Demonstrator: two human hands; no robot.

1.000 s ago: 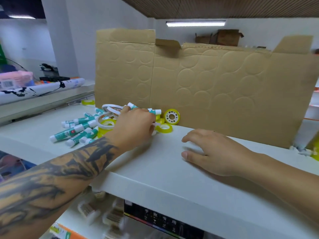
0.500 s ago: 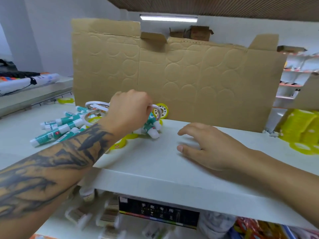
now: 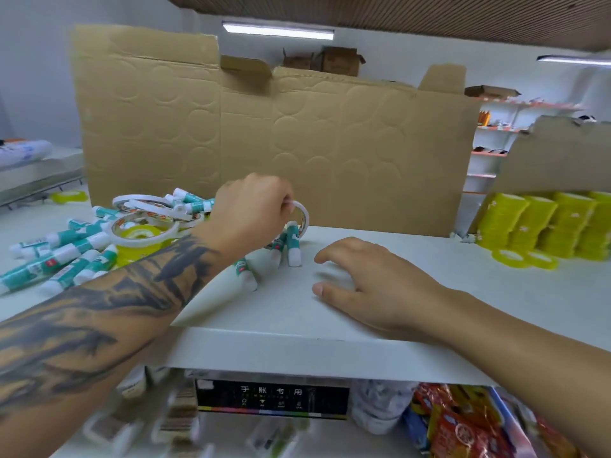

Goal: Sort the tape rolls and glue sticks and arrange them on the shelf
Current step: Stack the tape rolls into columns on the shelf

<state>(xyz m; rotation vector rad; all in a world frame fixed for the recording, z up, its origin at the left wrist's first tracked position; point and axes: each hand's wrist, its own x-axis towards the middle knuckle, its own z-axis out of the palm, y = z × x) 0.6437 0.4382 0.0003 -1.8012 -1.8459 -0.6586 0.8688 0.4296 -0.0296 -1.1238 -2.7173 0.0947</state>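
Trouble is most likely at the left hand [image 3: 253, 209], whose grip is curled round a white tape roll [image 3: 302, 215] while also dragging a few glue sticks [image 3: 292, 244] along the shelf [image 3: 297, 345]; one slack finger and, I judge, the sticks could roll toward the shelf's front edge and drop off it. The roll is pinched only at its rim, so it could slip free. The right hand [image 3: 370, 282] rests with fingers relaxed on the shelf, just right of those sticks, holding nothing. Left of the held roll lies the unsorted heap [image 3: 99, 239] of glue sticks and tape rolls, loosely piled, which a knock from the forearm might scatter. Behind everything stands a flattened cardboard sheet [image 3: 264, 137]. Right of it, stacks of yellow tape rolls [image 3: 542, 223] sit on the same white surface. Beyond the cardboard are white walls, ceiling strip lights and distant shop shelving.
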